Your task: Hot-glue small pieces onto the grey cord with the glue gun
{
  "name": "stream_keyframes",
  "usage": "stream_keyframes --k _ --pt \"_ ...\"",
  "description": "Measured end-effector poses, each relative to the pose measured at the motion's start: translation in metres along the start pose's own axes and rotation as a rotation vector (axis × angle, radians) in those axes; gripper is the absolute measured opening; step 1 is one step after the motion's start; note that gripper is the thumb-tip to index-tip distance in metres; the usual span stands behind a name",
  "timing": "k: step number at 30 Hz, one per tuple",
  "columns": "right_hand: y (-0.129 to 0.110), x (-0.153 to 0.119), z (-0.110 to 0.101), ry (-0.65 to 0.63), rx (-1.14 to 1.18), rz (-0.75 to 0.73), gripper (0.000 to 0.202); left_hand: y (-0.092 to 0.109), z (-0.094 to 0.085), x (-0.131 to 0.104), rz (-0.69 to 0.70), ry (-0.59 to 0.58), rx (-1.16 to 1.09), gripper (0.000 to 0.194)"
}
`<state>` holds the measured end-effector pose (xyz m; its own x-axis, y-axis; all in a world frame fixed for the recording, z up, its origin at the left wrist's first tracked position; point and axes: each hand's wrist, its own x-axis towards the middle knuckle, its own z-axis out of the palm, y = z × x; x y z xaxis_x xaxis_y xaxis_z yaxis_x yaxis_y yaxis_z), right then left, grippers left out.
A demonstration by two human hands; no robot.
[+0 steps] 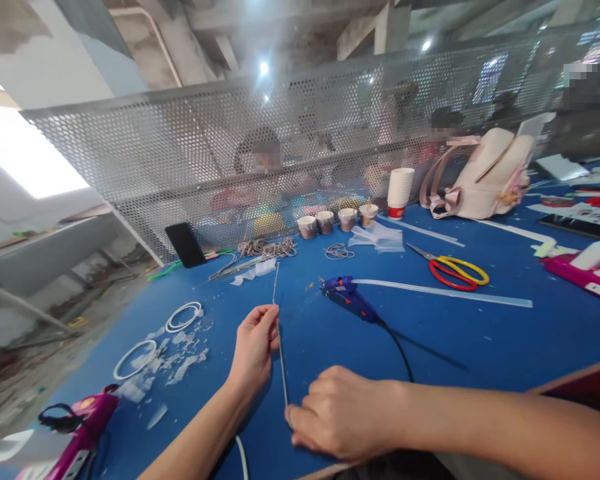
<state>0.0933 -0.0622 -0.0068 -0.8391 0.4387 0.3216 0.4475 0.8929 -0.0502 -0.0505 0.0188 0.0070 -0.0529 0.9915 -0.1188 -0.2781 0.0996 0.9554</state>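
Observation:
A thin grey cord [283, 363] runs straight between my two hands above the blue table. My left hand [255, 343] pinches it partway along, and its free end sticks out beyond the fingers. Closer to me, my right hand [337, 413] is closed on the cord's near end. To the right of the cord lies a blue hot glue gun [350, 298] with a long clear glue stick [445, 291] coming out of its back. Beyond my left hand are a bundle of grey cords [267, 248] and some clear plastic scraps [255, 271].
Scissors [453, 270] with red and yellow handles lie at the right. White rings [183, 317] and plastic bits are at the left, near a magenta power strip [87, 427]. Small cups [325, 222], a cup stack [400, 190], a phone [185, 245] and a pink bag [490, 173] stand along the mesh screen [180, 147].

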Motion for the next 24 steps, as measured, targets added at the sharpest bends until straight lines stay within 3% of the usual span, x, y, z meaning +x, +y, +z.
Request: stream_keyframes --k 3,5,9,11,16,20,24 --pt "0.007 -0.018 -0.015 -0.018 -0.037 -0.001 0.042 0.000 -0.001 0.001 -0.001 -0.009 -0.008 0.031" --pt "0.023 -0.035 -0.029 -0.026 -0.034 0.116 0.047 -0.001 -0.001 0.000 -0.008 -0.018 -0.007 0.031" --pt "0.074 -0.062 -0.045 0.000 -0.080 0.769 0.044 -0.006 0.001 -0.003 -0.048 -0.077 0.014 0.029" --pt "0.098 -0.064 -0.044 0.057 -0.006 0.956 0.032 -0.009 0.003 -0.006 -0.079 -0.107 0.018 0.029" --pt "0.126 -0.042 -0.025 0.078 0.472 0.944 0.030 -0.013 0.004 -0.011 -0.135 -0.135 0.020 0.030" --pt "0.125 -0.031 -0.010 0.198 0.547 0.935 0.031 -0.014 0.004 -0.011 -0.145 -0.124 0.028 0.031" --pt "0.115 -0.037 -0.011 0.277 0.636 0.949 0.037 -0.014 0.004 -0.014 -0.132 -0.112 0.087 0.032"
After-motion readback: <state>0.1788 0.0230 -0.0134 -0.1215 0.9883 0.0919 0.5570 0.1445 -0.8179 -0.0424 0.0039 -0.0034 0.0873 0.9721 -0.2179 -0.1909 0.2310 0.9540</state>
